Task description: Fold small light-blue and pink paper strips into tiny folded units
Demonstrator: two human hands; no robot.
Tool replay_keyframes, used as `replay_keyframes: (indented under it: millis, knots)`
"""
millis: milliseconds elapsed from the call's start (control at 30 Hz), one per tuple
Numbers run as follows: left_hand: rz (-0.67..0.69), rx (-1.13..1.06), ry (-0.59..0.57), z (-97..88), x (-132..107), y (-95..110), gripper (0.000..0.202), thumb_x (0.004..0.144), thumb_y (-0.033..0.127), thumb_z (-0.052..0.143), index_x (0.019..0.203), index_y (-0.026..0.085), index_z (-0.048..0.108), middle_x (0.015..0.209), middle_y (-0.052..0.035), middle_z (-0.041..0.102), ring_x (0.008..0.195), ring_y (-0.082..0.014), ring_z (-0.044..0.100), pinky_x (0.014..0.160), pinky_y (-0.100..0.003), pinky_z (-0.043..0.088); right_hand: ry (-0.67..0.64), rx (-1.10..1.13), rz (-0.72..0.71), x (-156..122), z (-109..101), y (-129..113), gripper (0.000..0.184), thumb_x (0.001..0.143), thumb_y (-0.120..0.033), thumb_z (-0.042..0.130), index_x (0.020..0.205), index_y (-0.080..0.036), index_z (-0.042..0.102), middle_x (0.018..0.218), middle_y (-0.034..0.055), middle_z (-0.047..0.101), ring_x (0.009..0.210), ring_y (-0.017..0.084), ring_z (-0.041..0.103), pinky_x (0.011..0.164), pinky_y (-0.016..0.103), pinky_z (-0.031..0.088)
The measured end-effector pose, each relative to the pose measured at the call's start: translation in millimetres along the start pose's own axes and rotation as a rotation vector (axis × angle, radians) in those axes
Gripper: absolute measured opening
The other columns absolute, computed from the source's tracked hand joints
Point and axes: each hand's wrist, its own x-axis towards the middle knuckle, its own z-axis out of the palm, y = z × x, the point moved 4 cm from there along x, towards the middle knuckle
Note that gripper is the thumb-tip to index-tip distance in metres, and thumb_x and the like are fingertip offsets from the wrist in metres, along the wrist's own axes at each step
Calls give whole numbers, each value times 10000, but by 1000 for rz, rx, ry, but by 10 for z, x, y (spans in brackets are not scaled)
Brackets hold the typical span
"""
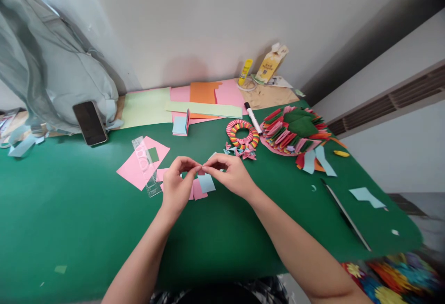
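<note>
Above the green tabletop (69, 211), left hand (176, 184) and right hand (232, 174) each close a fingertip grip on one small pink paper piece (200, 170), lifted clear of loose paper squares (203, 186) for folding.

Tiny pink paper piece (200, 170) mostly hidden between the hands' fingertips (194, 168)
</note>
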Motion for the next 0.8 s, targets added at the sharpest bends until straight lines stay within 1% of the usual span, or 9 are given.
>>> replay_keyframes:
  millis: [233,333,433,533,667,800]
  knots:
    - [34,66,-1,0,-5,20,109,785,178,638,820,188,536,753,-1,619,738,-145,621,706,-272,494,-40,-103,-70,0,17,-64,164,827,-283,616,713,-167,633,691,32,616,626,168,566,581,276,452]
    - [30,11,-20,20,-8,34,105,795,185,634,829,186,535,759,-4,618,723,-142,623,705,-274,504,-23,-124,-117,-2,7,-110,153,837,-245,594,707,-170,624,691,26,607,635,165,552,587,276,432]
    - [14,-94,-11,29,-10,40,148,781,210,660,867,182,542,778,-13,624,744,-148,636,720,-278,525,27,-92,-139,-10,-11,-137,154,841,-254,601,713,-172,628,705,27,610,647,166,562,592,273,435]
    - [-17,-138,-2,28,-10,26,209,751,231,698,895,176,556,799,-28,635,783,-159,644,741,-282,537,72,-29,-122,-18,-22,-129,175,842,-299,625,718,-176,634,703,30,623,647,172,581,585,271,453]
    - [-44,-129,17,12,-7,1,202,739,241,708,869,173,569,773,-30,635,753,-156,641,699,-267,539,48,27,-67,-14,-4,-86,201,843,-344,634,732,-175,630,713,39,632,652,185,602,588,281,480]
    - [-17,-85,23,-8,-2,6,181,746,230,698,865,178,572,762,-25,638,730,-151,640,670,-257,534,33,-26,-116,-13,5,-98,160,855,-304,609,764,-175,632,750,40,618,667,178,595,609,287,486]
